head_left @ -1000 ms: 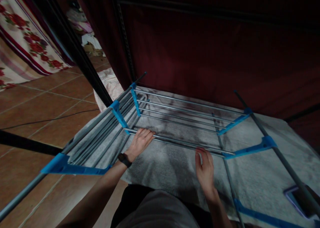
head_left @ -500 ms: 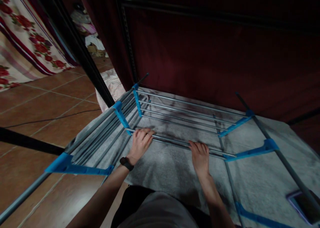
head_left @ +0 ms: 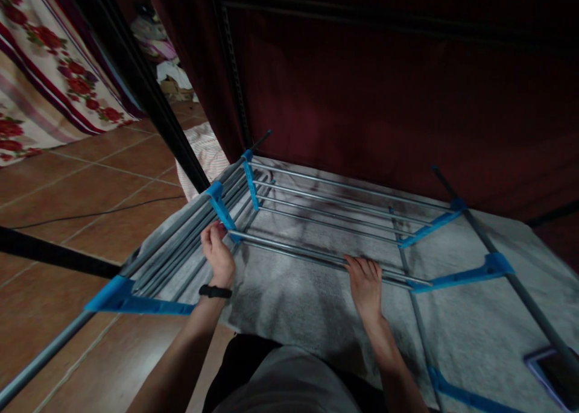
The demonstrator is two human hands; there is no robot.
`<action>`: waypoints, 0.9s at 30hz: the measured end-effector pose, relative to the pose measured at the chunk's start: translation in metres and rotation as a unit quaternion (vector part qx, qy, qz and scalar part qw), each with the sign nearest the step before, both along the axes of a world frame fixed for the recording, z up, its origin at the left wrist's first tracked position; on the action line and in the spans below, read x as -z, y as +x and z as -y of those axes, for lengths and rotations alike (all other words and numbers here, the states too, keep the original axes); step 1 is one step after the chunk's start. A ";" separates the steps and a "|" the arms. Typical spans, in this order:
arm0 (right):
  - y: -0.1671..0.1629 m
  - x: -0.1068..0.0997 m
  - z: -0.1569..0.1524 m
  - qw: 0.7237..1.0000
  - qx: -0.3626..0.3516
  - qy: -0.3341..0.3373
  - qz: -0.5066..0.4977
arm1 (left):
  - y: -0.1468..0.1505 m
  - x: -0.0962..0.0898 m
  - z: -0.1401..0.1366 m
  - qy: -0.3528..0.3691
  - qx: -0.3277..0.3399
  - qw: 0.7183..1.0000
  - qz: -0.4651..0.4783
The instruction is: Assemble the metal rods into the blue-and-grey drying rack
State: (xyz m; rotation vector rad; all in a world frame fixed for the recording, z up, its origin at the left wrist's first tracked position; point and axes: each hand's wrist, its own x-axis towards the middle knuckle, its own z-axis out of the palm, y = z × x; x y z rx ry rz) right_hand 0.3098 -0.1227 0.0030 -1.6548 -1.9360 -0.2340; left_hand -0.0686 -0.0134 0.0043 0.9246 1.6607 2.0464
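Observation:
A rack of grey metal tubes and blue plastic brackets lies in front of me. My right hand (head_left: 365, 283) has its fingers curled over the metal rods (head_left: 294, 253) of the nearer pair, close to their right end. My left hand (head_left: 219, 253), wearing a dark wristband, is closed at the left blue bracket (head_left: 221, 208), where these rods meet it. Its fingertips are partly hidden behind the bracket. The rods' right ends rest at another blue bracket (head_left: 465, 273). Farther back, several thin rods (head_left: 335, 203) span two more brackets.
Several loose tubes (head_left: 181, 244) lie along the left side. Grey cloth (head_left: 289, 298) covers the surface beneath the rack. A phone (head_left: 554, 374) lies at the lower right. Black frame bars (head_left: 149, 93) and a dark red curtain (head_left: 362, 99) stand around; brown floor tiles (head_left: 85, 202) show left.
My left hand has let go of the near rods and moved left to the blue bracket at their end. My right hand stays on the rods.

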 end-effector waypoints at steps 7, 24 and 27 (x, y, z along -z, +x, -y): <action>0.000 -0.003 0.001 1.000 0.004 0.008 0.030 | 0.009 -0.024 -0.024 -0.034 0.069 0.996 0.037; -0.008 -0.003 0.001 0.999 -0.004 0.022 0.029 | 0.007 -0.017 -0.059 -0.038 0.052 0.993 0.101; -0.030 -0.006 -0.003 0.999 -0.028 0.013 0.024 | 0.011 -0.018 -0.060 -0.036 0.035 0.993 0.104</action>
